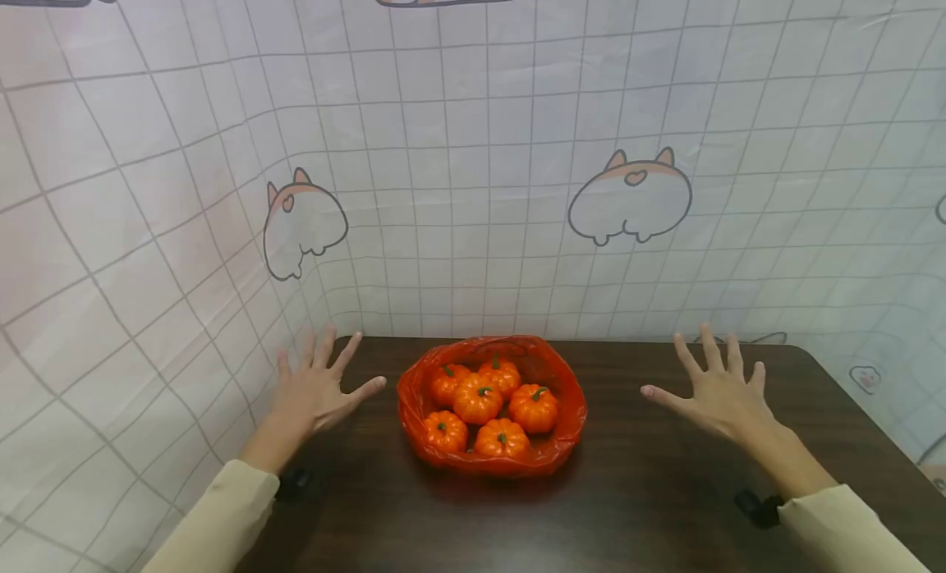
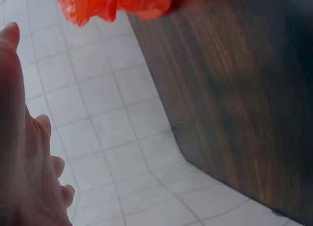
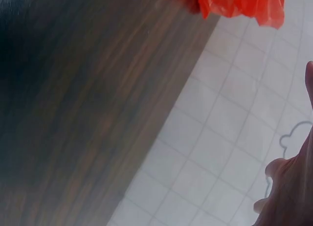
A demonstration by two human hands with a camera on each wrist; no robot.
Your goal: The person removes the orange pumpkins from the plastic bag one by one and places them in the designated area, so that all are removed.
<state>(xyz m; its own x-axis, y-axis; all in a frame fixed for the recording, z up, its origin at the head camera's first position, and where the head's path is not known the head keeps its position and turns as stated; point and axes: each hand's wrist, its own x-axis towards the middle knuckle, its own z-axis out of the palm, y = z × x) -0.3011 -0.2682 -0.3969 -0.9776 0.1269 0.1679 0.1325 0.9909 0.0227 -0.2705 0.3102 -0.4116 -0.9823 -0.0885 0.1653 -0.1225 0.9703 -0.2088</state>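
Note:
In the head view, several small orange pumpkins with green stems lie inside a red plastic bag, its mouth spread wide and its rim rolled outward. To the left of the bag is my left hand, fingers spread, holding nothing. My right hand hangs to the right of the bag, fingers also spread and holding nothing. Neither hand touches the bag. The left wrist view shows part of the left hand and the bag's edge. Part of the right hand appears in the right wrist view.
A dark brown wooden table carries the bag. White grid-patterned cloth with cartoon animal drawings hangs behind and at both sides. The table's rounded right corner is visible. Dark wrist devices sit beneath both forearms.

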